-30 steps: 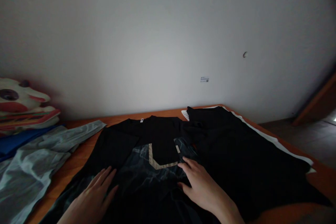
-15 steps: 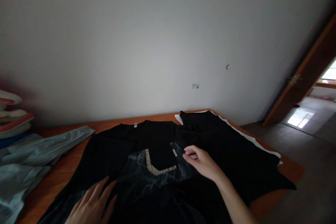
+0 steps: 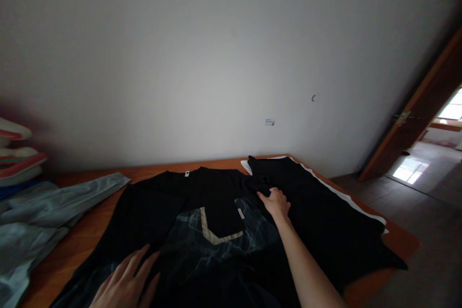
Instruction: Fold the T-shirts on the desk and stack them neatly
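A black shirt (image 3: pixel 222 185) with a dark marbled lower part lies spread on the table, its small white neck label at the far side. A beige-edged pocket patch (image 3: pixel 220 239) shows on its front. My left hand (image 3: pixel 128 279) rests palm down on the shirt's lower left, fingers stretched and apart. At the shirt's right sleeve, my right hand (image 3: pixel 277 203) has its thumb and curled fingers closed on the dark cloth; the fingertips are partly hidden. Just right of it lies another black garment (image 3: pixel 325 216) on top of a white one (image 3: pixel 339 191).
Grey garments (image 3: pixel 83 197) lie at the left on the wooden table (image 3: pixel 77 248). Behind them is a red and white stacked item (image 3: pixel 21 159). A pale wall (image 3: pixel 173 82) borders the far edge. An open door (image 3: pixel 411 106) stands at the right.
My right hand has moved up and slightly right from the marbled part to the sleeve and closed on the cloth there. My left hand stays in place. The view has tilted slightly.
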Demonstrator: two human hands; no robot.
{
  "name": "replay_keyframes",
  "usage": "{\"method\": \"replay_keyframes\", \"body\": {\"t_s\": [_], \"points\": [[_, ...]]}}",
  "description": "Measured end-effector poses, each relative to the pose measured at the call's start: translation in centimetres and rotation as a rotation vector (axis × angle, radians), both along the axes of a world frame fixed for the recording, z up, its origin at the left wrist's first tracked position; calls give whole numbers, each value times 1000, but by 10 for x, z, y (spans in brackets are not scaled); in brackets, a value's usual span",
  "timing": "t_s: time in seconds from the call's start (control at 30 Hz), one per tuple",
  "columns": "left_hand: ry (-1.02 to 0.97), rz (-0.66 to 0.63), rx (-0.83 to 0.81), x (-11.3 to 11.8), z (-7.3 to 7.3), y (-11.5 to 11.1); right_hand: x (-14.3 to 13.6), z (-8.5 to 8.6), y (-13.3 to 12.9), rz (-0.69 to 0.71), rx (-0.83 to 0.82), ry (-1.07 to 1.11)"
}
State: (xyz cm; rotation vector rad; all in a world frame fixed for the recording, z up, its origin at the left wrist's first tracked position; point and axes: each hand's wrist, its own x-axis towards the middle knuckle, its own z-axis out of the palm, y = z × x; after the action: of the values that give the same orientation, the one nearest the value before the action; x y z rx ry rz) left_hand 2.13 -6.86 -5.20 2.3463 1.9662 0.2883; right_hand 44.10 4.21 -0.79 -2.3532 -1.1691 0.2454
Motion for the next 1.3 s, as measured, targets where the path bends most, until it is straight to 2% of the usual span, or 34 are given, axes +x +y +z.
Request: {"method": "replay_keyframes", "body": {"t_s": [0.1,0.23,0.33,0.43,0.53,0.6,0.73,0.87,1.0,1.1,1.17,1.23,1.3], "points": [[-32,-8,35,-2,-4,0,4,-4,3,19,80,52],[-80,-7,74,-5,-11,2,8,0,10,84,254,198],[-84,-28,95,-8,-17,4,-3,6,11,251,396,330],[-96,-25,128,-10,-24,3,-22,9,6,480,446,457],[-104,-21,141,-12,-28,2,-38,9,-3,732,444,510],[-107,-26,139,-11,-28,1,-42,6,-8,847,431,474],[-102,-17,130,-10,-26,1,-36,0,-16,934,372,344],[-87,-21,121,-9,-24,1,-28,0,-21,1068,210,159],[-96,-32,114,-10,-23,0,-31,1,-24,1077,108,15],[-107,-24,103,-9,-19,1,-32,-2,-23,1046,167,-59],[-114,-4,93,-7,-10,0,-31,-6,-21,1033,223,-80],[-126,35,115,-5,5,-2,-30,-12,-18,1029,265,-68],[-141,77,166,0,26,-5,-29,-17,-16,1023,292,-29]]}}
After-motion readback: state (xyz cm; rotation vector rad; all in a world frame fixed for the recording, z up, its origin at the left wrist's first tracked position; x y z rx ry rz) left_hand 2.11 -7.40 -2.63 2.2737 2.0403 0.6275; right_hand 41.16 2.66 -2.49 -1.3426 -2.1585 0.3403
